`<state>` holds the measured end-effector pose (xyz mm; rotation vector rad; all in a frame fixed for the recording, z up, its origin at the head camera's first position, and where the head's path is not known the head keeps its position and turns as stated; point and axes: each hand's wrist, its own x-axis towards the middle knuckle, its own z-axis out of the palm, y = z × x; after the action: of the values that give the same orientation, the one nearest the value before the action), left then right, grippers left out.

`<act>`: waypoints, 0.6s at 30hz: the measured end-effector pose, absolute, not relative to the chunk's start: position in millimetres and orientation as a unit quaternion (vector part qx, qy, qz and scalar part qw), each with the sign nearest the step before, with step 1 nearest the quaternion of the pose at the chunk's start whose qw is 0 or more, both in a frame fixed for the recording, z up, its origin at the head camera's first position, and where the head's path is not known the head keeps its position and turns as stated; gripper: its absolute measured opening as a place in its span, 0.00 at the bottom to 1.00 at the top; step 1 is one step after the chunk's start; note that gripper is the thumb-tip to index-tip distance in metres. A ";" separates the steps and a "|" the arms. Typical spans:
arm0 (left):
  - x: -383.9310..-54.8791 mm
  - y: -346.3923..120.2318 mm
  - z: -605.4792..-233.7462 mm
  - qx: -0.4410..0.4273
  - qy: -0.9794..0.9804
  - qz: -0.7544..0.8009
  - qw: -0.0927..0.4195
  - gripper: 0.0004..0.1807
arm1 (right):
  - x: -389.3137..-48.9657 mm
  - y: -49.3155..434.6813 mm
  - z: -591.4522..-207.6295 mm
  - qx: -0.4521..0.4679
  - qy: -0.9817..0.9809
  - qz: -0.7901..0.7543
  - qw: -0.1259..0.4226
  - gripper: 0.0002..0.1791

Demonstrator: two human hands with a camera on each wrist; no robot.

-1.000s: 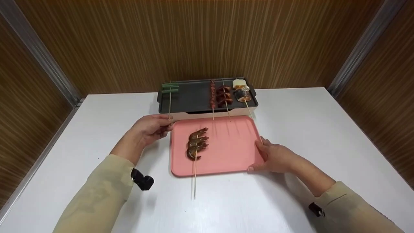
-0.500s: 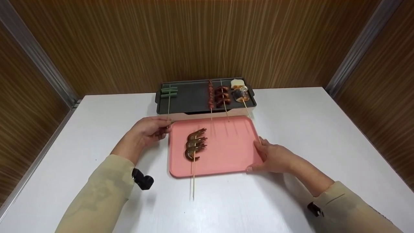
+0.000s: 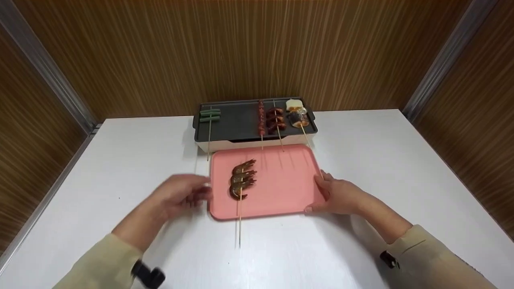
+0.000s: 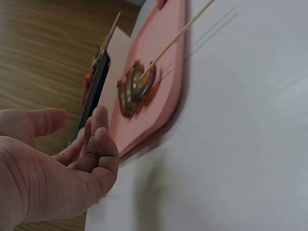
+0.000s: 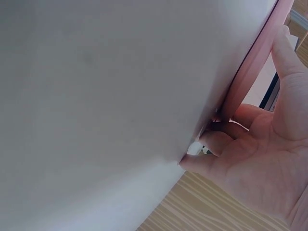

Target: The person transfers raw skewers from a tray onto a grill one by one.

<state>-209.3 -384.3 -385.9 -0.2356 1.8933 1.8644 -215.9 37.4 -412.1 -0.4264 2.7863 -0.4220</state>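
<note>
A pink tray [image 3: 281, 188] lies on the white table, with a shrimp skewer [image 3: 242, 180] along its left side; the stick's end sticks out past the near edge. My right hand [image 3: 341, 196] grips the tray at its right near corner, thumb by the near edge, and some fingers are hidden under it in the right wrist view. Beside the tray's left edge is my left hand [image 3: 182, 194], blurred, holding nothing; the left wrist view shows its fingers [image 4: 103, 149] loosely bent. A skewer of green vegetable pieces [image 3: 210, 116] lies on the left of the black grill plate [image 3: 239, 120].
Right on the grill plate lie a red meat skewer [image 3: 261, 118], a skewer of dark glazed pieces [image 3: 276, 120] and a skewer with a white piece and a dark-skinned chunk [image 3: 298, 117]. Their sticks overhang the front. A wood-grain wall [image 3: 257, 48] stands behind.
My left hand has let go of the green skewer's stick and moved back toward me along the tray's left edge. My right hand stays on the tray.
</note>
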 end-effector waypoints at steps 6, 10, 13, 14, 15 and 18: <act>-161.4 -367.8 -396.3 -0.046 0.662 0.681 0.309 0.23 | -216.3 36.8 -411.9 -0.146 0.968 -0.144 0.146 0.68; -149.8 -356.8 -404.4 -0.044 0.662 0.675 0.323 0.28 | -216.9 37.1 -413.6 -0.149 0.967 -0.149 0.144 0.68; -147.7 -349.3 -408.1 -0.049 0.663 0.672 0.325 0.31 | -217.0 37.8 -414.2 -0.152 0.967 -0.148 0.143 0.68; -147.5 -347.1 -408.8 -0.049 0.663 0.672 0.326 0.31 | -217.2 37.9 -414.4 -0.153 0.967 -0.147 0.143 0.68; -147.6 -344.9 -409.4 -0.048 0.663 0.673 0.326 0.31 | -217.2 37.8 -414.3 -0.155 0.967 -0.146 0.143 0.68; -148.0 -339.4 -410.9 -0.044 0.660 0.676 0.326 0.31 | -216.8 37.9 -413.5 -0.157 0.967 -0.141 0.142 0.68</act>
<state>-148.0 -339.4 -410.9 -0.1166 1.7287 1.7715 -216.8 37.9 -413.5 -0.4529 2.7913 -0.4056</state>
